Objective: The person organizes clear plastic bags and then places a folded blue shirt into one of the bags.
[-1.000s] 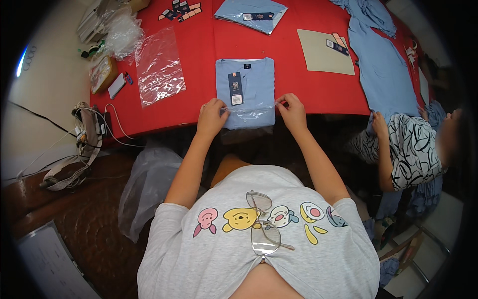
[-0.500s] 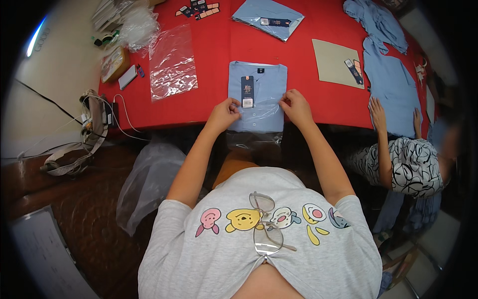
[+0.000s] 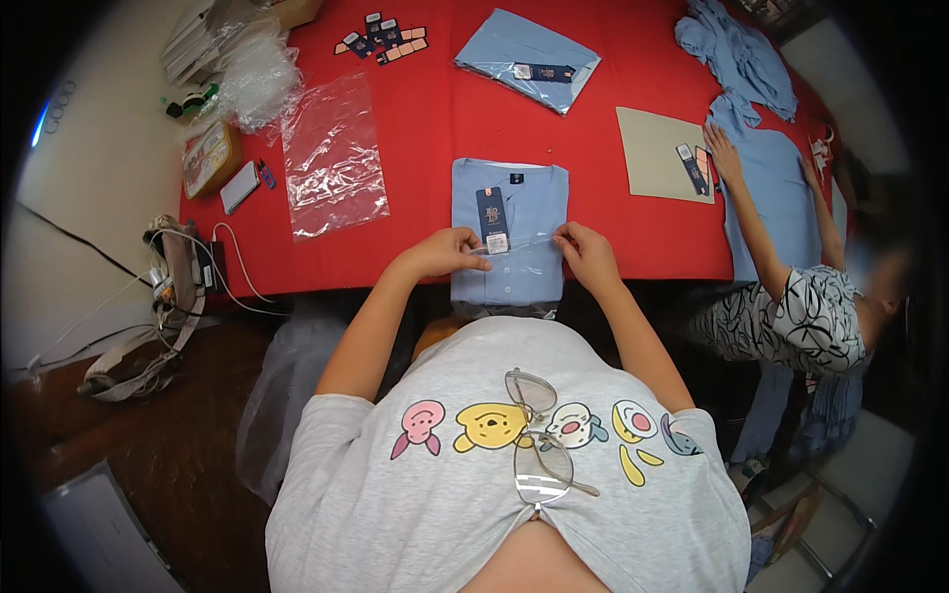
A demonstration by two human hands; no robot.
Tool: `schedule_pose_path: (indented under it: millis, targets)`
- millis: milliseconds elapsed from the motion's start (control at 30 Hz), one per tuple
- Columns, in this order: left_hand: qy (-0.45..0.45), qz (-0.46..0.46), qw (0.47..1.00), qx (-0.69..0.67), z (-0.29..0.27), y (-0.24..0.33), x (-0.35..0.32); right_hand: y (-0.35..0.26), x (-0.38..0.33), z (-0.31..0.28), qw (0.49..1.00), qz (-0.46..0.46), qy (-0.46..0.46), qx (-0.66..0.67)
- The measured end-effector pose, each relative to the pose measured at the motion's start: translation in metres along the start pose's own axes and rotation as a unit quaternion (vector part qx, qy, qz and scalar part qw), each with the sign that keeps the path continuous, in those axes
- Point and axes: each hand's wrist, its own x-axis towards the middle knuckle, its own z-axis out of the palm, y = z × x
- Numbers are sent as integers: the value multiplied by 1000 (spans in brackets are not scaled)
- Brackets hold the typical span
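Observation:
A folded light-blue shirt (image 3: 529, 212) lies in front of me, its lower end past the table's near edge. On its front rests a dark-blue hang tag (image 3: 491, 212). Clear plastic film, apparently a bag (image 3: 534, 259), covers the shirt's lower part, and its edge runs across between my hands. At the shirt's left side, my left hand (image 3: 447, 253) pinches the film, fingertips below the tag. My right hand (image 3: 588, 255) is closed on the film at the right side. How far the film reaches under the shirt is hidden.
On the red-covered table (image 3: 415, 148) lie a flat clear bag (image 3: 336, 158), a bagged blue shirt (image 3: 529, 59), loose tags (image 3: 381, 38) and a beige card (image 3: 657, 148). At right, a co-worker's hands (image 3: 724, 156) rest on a blue garment (image 3: 766, 198). Cables (image 3: 232, 262) hang at left.
The view has shifted, so the table sits lower in the picture. My left hand has come inward over the shirt, and the film edge now shows across it. The co-worker's hands have reached farther up the garment.

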Motion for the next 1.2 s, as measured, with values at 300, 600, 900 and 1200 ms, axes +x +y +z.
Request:
schedule_pose_path:
  millis: [300, 600, 900, 1200]
  targets:
    - [13, 75, 996, -39, -39, -13, -3, 1, -7, 11, 997, -27, 68, 18]
    - [-53, -37, 986, -153, -29, -25, -4, -2, -3, 9, 998, -26, 50, 15]
    - [-24, -41, 998, -46, -23, -32, -9, -9, 1, 2, 999, 21, 23, 23]
    - [263, 208, 934, 126, -14, -4, -32, 4, -3, 8, 997, 43, 35, 63]
